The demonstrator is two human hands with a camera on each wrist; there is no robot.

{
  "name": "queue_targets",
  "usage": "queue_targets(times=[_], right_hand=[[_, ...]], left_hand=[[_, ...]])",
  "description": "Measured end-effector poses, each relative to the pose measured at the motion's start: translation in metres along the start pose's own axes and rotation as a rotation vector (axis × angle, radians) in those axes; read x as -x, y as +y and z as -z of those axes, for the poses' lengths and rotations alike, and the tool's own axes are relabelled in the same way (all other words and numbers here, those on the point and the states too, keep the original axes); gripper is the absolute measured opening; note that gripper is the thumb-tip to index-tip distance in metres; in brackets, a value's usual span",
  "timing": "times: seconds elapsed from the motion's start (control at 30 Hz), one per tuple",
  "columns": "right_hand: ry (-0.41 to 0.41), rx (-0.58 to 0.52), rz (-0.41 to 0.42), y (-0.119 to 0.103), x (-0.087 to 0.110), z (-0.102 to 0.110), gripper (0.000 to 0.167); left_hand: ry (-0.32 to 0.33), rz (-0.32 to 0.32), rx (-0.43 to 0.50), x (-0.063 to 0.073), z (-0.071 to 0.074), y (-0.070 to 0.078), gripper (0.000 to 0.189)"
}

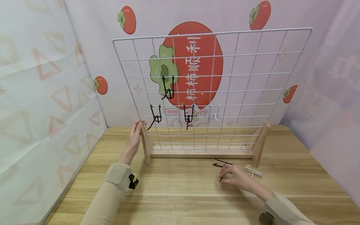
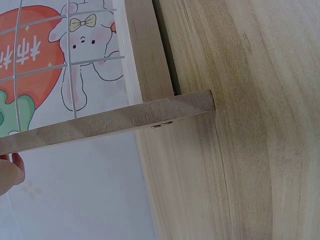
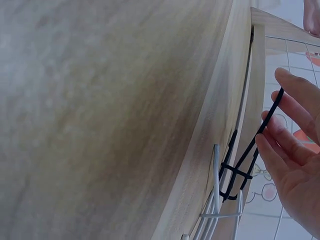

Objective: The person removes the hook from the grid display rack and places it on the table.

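Observation:
A white wire grid (image 1: 213,33) stands in a wooden frame on the table. With its fingers at the top of the frame's left post (image 1: 145,145), my left hand (image 1: 135,134) grips the wood; the left wrist view shows only part of that hand (image 2: 10,175). Low over the table, my right hand (image 1: 237,178) pinches the long prong of a black wire hook (image 3: 235,172). The prong runs between the fingertips, and the hook's double-wire end points toward the grid. Beside it on the table lies white wire hookware (image 1: 254,170).
Three black hooks hang on the grid: an upper one (image 1: 169,93), a lower left one (image 1: 157,118) and a middle one (image 1: 188,118). A white hook (image 1: 214,115) hangs to their right. Behind the grid is a printed cloth backdrop (image 1: 242,18).

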State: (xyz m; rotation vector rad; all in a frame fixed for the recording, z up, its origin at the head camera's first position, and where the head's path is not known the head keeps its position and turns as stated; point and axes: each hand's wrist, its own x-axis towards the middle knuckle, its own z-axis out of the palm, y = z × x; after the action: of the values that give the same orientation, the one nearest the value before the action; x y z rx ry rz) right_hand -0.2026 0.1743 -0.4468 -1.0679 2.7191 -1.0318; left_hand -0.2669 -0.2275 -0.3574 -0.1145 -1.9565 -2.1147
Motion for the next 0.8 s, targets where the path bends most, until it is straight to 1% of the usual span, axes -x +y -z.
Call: queue_targets(times=[0.17,0.33,0.4,0.53,0.63,0.8], right_hand=[[-0.010,0.002,0.013,-0.001,0.001,0.000,0.014],[-0.032,-0.007,0.021,-0.002,0.002,-0.001,0.011],[-0.028,-0.016,0.035,-0.002,0.002,-0.001,0.010],[0.021,-0.012,0.065,0.001,0.000,-0.002,0.009],[0.059,-0.005,0.070,0.002,-0.001,-0.001,0.010],[0.100,-0.003,0.086,0.000,-0.003,0.004,0.013]], left_hand=[[0.008,-0.018,0.010,-0.006,0.004,-0.011,0.020],[0.011,-0.043,-0.012,-0.007,0.005,-0.015,0.018],[0.014,-0.046,-0.015,-0.007,0.004,-0.015,0.018],[0.019,-0.035,-0.016,-0.007,0.004,-0.014,0.018],[0.020,-0.013,-0.009,-0.007,0.004,-0.012,0.020],[0.011,0.012,-0.002,-0.002,0.001,-0.003,0.025]])
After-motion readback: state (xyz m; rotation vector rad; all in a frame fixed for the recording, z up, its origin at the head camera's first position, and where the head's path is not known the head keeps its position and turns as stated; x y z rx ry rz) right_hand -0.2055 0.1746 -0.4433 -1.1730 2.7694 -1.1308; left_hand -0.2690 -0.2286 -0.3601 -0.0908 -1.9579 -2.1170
